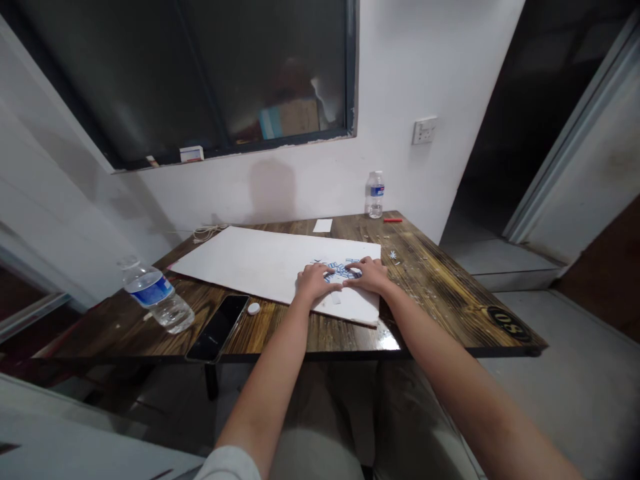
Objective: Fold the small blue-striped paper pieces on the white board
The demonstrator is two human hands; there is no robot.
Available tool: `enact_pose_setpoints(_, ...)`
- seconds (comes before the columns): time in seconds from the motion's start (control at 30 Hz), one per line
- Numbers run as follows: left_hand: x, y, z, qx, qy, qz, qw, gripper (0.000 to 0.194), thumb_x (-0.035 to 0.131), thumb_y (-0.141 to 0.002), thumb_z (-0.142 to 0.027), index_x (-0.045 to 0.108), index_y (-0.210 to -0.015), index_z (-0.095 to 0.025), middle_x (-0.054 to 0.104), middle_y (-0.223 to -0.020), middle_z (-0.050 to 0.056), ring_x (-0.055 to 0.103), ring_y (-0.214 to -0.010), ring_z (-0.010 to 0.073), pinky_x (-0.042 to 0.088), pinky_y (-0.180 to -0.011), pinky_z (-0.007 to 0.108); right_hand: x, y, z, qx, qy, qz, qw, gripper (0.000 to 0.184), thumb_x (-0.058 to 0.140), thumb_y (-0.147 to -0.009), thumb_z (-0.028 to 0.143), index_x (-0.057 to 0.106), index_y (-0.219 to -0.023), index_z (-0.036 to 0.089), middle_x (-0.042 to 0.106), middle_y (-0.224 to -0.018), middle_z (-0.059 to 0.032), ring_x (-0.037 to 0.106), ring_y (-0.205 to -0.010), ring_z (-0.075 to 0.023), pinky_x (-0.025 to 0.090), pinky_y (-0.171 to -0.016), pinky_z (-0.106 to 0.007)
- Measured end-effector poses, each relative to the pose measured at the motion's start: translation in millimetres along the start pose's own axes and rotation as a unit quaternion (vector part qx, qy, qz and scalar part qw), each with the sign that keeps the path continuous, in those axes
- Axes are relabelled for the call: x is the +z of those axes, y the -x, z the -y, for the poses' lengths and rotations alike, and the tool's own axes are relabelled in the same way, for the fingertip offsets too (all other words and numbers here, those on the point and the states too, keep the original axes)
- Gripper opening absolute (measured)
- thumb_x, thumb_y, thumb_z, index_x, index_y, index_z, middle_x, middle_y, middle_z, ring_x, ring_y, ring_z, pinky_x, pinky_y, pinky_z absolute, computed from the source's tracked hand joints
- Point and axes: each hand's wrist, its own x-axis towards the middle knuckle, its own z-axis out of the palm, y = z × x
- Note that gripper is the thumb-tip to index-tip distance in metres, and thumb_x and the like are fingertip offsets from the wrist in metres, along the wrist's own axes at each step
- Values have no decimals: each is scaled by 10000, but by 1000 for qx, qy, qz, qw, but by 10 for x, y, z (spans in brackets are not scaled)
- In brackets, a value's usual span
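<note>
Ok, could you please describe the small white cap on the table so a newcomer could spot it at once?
Start at the dark wood-grain table. Near its front edge lies a black smartphone, beside a large white board. The small round white cap sits on bare wood between the phone and the board, set apart by its disc shape.

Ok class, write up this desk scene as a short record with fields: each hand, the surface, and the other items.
Left hand: flat on a large white rectangular board, beside small blue-and-white paper pieces
Right hand: on the same board, fingers at those pieces
Surface: dark-stained wooden table
Other items: clear plastic water bottle with blue label, lying down; black smartphone; round white cap; upright clear water bottle; small red stick
</note>
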Motion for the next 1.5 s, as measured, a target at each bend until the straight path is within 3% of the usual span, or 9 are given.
enact_pose_setpoints(0.33,-64,40,-19,46,-74,131,988,1014,633,-578,-778,320,-1469,-406,217,-1601,51,168,-1453,361,181,-1131,560,-37,32,1,-12,36,39,999,867,677,-583,786,512,-1359,436,444,-1364,-96,362,-1274,-369,299,-1006,-500)
enact_pose_setpoints(0.47,-71,44,-31,56,-83,145,984,1058,575,-588,-828,264,-1498,-385,154,-1623,57,123,-1470,357,153,-1137,571,-41,36,15,-15,41,43,998,866,655,-606,792,493,-1376,430,437,-1377,-101,360,-1279,-376,299,-1007,-506)
enact_pose_setpoints(0.67,-15,0,-33,18,-49,104,993,707,382,-811,-736,409,-1429,-393,289,-1583,14,207,-1455,297,196,-1137,528,-4,-14,22,26,5,12,1000,507,375,-889,690,596,-1269,438,500,-1345,-73,412,-1255,-331,331,-988,-493)
enact_pose_setpoints(0.73,-6,-11,-26,9,-34,92,995,624,418,-831,-678,458,-1391,-404,339,-1559,-6,242,-1442,283,214,-1136,510,8,-32,14,34,-6,3,999,475,412,-888,669,619,-1241,427,515,-1335,-62,422,-1248,-321,337,-989,-476)
enact_pose_setpoints(0.87,14,-39,3,-10,4,55,998,514,590,-791,-548,568,-1283,-402,433,-1503,-38,328,-1402,249,252,-1131,455,17,-46,-1,35,-12,-6,999,524,646,-762,629,634,-1231,396,532,-1324,-59,425,-1245,-324,342,-983,-450)
enact_pose_setpoints(1.0,55,-81,58,-43,46,-2,998,327,598,-822,-354,664,-1142,-349,583,-1368,-47,471,-1299,199,342,-1071,360,5,-46,-4,44,-36,-21,998,362,649,-812,489,691,-1152,372,586,-1263,-44,467,-1196,-298,360,-939,-403)
enact_pose_setpoints(1.17,62,-77,123,-85,72,-67,992,347,487,-856,-184,685,-1108,-315,687,-1207,-23,592,-1149,175,413,-977,303,10,-69,-35,53,-81,-50,994,295,504,-905,293,733,-1089,312,664,-1190,-42,533,-1122,-273,393,-872,-369)
enact_pose_setpoints(1.33,15,-40,153,-110,34,-91,989,348,491,-836,-161,705,-1062,-317,684,-1209,-5,576,-1170,210,422,-972,332,32,-106,-112,57,-148,-82,984,363,532,-814,107,732,-1093,224,705,-1056,-65,625,-943,-196,441,-804,-284)
enact_pose_setpoints(1.5,51,-69,241,-127,106,-108,980,440,471,-796,-72,685,-1115,-286,699,-1178,-1,623,-1106,169,457,-930,278,15,-140,-186,72,-193,-117,971,386,539,-760,55,741,-1064,178,712,-997,-76,647,-864,-173,466,-786,-258)
